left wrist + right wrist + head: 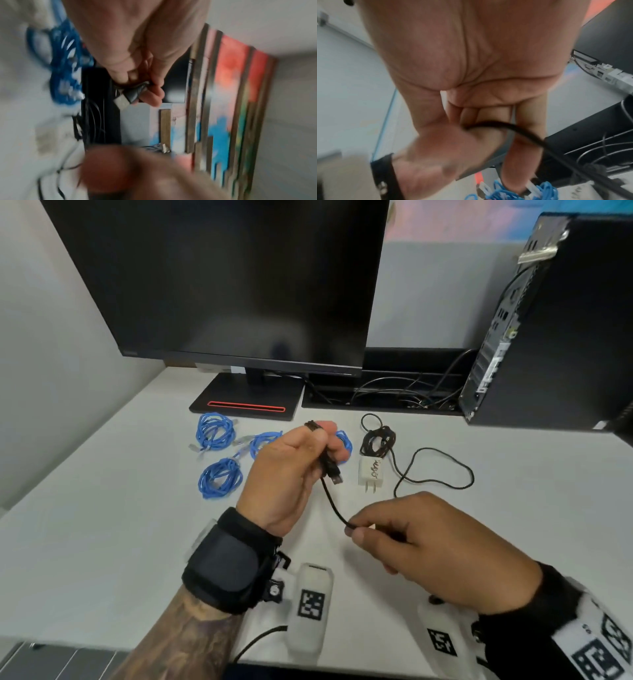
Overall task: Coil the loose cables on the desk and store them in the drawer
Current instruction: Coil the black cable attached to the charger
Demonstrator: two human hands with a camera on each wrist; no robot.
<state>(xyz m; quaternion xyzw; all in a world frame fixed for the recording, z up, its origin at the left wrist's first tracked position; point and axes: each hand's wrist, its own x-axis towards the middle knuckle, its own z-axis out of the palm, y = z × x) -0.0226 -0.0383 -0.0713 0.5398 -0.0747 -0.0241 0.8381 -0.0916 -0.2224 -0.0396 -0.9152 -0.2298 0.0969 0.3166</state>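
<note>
My left hand (322, 446) is raised above the white desk (102, 525) and grips a black cable (330, 501) just behind its USB plug (335, 474). The left wrist view shows the same plug (123, 100) sticking out below my curled fingers (137, 75). Lower and to the right, my right hand (356, 529) pinches the same cable (513, 128) between thumb and forefinger. The rest of the cable lies in a loose loop (442, 470) on the desk, leading to a dark coiled bundle (378, 441) by a white charger (370, 472). No drawer is in view.
Several coiled blue cables (215, 431) lie on the desk behind my left hand. A dark monitor (222, 285) on a black base (246, 402) stands at the back, beside a cable trough (387, 395). A black computer tower (565, 320) stands at the right.
</note>
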